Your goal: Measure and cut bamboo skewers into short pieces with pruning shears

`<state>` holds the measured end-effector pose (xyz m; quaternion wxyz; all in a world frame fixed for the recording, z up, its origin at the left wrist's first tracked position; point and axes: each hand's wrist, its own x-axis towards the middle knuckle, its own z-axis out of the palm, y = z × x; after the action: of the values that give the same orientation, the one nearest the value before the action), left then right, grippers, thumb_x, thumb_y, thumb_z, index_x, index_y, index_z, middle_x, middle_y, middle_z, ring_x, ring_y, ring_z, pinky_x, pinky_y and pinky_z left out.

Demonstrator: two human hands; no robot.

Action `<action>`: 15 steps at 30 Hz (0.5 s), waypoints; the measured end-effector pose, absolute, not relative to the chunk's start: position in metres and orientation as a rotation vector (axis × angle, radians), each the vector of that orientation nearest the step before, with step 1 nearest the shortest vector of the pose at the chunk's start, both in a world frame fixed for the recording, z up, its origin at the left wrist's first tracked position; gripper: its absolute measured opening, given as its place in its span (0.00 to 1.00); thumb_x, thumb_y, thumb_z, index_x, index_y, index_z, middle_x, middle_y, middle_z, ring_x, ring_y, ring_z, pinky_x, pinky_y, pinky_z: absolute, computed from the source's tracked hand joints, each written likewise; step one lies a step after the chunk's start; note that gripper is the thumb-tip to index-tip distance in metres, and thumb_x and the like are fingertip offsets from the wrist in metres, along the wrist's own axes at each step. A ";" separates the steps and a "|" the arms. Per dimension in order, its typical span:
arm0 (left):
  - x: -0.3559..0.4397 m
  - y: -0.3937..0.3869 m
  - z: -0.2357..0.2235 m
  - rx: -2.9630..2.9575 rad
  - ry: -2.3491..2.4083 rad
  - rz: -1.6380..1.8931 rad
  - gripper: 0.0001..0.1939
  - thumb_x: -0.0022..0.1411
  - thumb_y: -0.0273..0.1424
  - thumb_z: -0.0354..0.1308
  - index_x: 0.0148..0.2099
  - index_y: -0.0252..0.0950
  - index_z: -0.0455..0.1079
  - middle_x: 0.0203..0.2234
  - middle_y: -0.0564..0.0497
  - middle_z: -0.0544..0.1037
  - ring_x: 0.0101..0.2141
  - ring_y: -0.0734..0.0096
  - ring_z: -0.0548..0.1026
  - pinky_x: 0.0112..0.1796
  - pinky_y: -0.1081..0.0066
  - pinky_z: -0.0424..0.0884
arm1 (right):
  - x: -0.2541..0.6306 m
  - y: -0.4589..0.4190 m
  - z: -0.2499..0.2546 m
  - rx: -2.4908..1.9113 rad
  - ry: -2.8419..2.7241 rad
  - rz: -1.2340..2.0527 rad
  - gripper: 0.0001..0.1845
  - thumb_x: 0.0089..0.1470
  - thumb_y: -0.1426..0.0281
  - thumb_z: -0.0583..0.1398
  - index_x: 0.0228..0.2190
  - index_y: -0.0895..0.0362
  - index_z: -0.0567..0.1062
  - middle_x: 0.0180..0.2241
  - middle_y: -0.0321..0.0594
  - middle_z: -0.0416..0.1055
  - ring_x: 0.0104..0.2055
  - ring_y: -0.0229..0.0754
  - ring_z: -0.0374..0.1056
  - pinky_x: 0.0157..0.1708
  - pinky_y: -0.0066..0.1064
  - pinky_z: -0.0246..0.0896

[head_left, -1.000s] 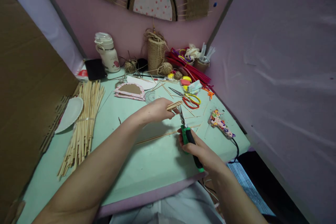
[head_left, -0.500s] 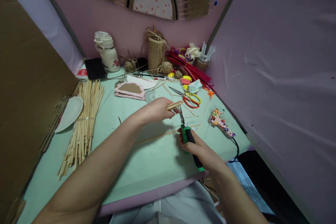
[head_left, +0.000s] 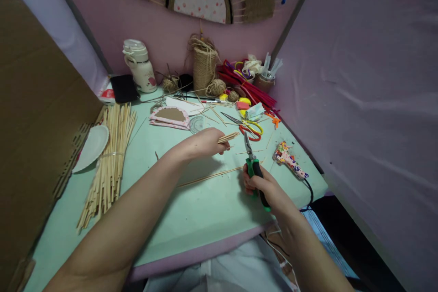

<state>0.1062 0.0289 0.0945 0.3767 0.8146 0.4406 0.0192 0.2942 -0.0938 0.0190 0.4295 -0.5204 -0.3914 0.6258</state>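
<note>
Above the middle of the table, my left hand [head_left: 212, 141] is closed around a small bunch of thin wooden sticks [head_left: 228, 138], whose ends point right. My right hand [head_left: 262, 184] grips green-and-black pruning shears [head_left: 252, 164] by the handles. Their metal blades point up and away, a short gap to the right of the sticks. Beneath my hands, long thin sticks [head_left: 208, 176] lie across the tabletop. Just beyond the blades rest scissors [head_left: 251, 129] with red and yellow handles.
A tied bundle of sticks [head_left: 111, 159] and a folded white paper plate [head_left: 91, 147] lie left. Right is a patterned glue gun [head_left: 290, 160] with a black cord. Behind stand a bottle [head_left: 141, 68], a twine spool [head_left: 204, 68] and red pipe cleaners [head_left: 248, 84]. Cardboard [head_left: 37, 86] borders the left.
The shears in my right hand have moved right, away from the ends of the sticks. My left hand has stayed nearly in place, still holding the bunch.
</note>
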 end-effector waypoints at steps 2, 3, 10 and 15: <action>0.107 0.030 0.093 2.102 1.113 0.025 0.17 0.55 0.25 0.51 0.44 0.35 0.75 0.37 0.49 0.81 0.38 0.68 0.76 0.36 0.75 0.67 | 0.300 -0.096 0.016 -1.240 -0.957 1.603 0.13 0.42 0.74 0.58 0.34 0.55 0.67 0.26 0.33 0.58 0.26 0.36 0.53 0.26 0.30 0.51; 0.107 0.030 0.091 2.118 1.101 0.011 0.17 0.56 0.25 0.50 0.44 0.35 0.75 0.38 0.49 0.80 0.38 0.68 0.76 0.36 0.74 0.67 | 0.303 -0.097 0.014 -1.205 -0.935 1.628 0.13 0.42 0.74 0.58 0.35 0.55 0.68 0.27 0.33 0.59 0.26 0.36 0.54 0.26 0.30 0.51; 0.114 0.025 0.083 2.219 1.187 -0.132 0.15 0.60 0.28 0.45 0.43 0.35 0.71 0.39 0.45 0.78 0.35 0.65 0.74 0.32 0.71 0.65 | 0.310 -0.106 -0.002 -1.037 -0.717 1.685 0.20 0.38 0.75 0.62 0.38 0.55 0.70 0.29 0.35 0.60 0.26 0.35 0.53 0.26 0.30 0.49; 0.127 0.014 0.070 2.330 1.195 -0.228 0.14 0.61 0.32 0.47 0.40 0.33 0.72 0.35 0.42 0.78 0.30 0.65 0.74 0.28 0.71 0.62 | 0.307 -0.106 0.003 -0.983 -0.648 1.688 0.19 0.36 0.75 0.61 0.36 0.55 0.70 0.27 0.34 0.59 0.25 0.35 0.51 0.26 0.30 0.48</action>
<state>0.1273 0.0136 0.0704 0.2539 0.8574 0.4398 -0.0838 0.3074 -0.1065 0.0034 0.5157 -0.4094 -0.2698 0.7026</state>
